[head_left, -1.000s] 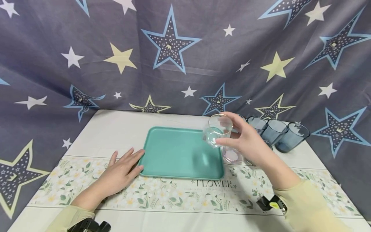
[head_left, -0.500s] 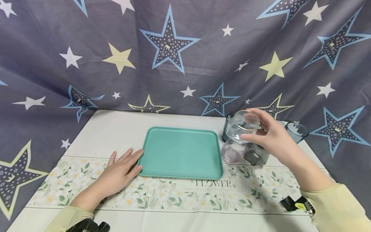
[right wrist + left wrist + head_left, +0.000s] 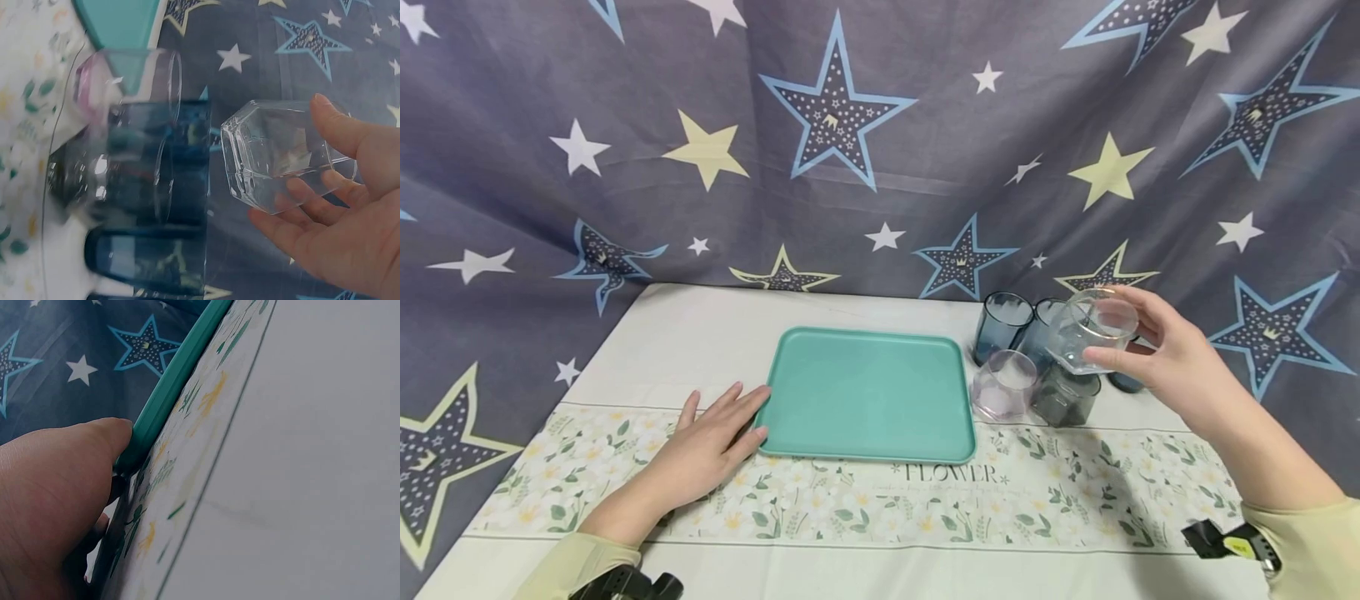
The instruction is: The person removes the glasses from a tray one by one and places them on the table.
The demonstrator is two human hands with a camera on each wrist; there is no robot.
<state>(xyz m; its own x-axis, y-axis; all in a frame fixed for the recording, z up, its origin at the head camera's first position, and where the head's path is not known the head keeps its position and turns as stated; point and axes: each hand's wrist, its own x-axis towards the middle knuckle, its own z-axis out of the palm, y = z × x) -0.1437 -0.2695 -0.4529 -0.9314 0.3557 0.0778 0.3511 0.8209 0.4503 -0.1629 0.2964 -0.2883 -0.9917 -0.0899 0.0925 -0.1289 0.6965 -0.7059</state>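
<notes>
A clear glass with a faceted base (image 3: pixel 275 153) is gripped by my right hand (image 3: pixel 1176 358), thumb on one side and fingers on the other. It is held in the air over the right side of the table. Beneath and beside it stand a pinkish clear glass (image 3: pixel 1004 385) and a dark grey glass (image 3: pixel 1064 400). Behind them is a row of blue glasses (image 3: pixel 1000 325), partly hidden by the held glass and hand. My left hand (image 3: pixel 707 454) lies with spread fingers at the left edge of a teal tray (image 3: pixel 868 396), its fingertips touching the rim.
A white table (image 3: pixel 700 342) carries a floral printed strip (image 3: pixel 850 512) along its front part. Behind it hangs a grey curtain with stars (image 3: pixel 880 150). The pinkish glass stands close to the tray's right edge.
My right hand has carried the clear glass to the right, from above the tray's right edge to above the grey glass. My left hand and the tray stay in place.
</notes>
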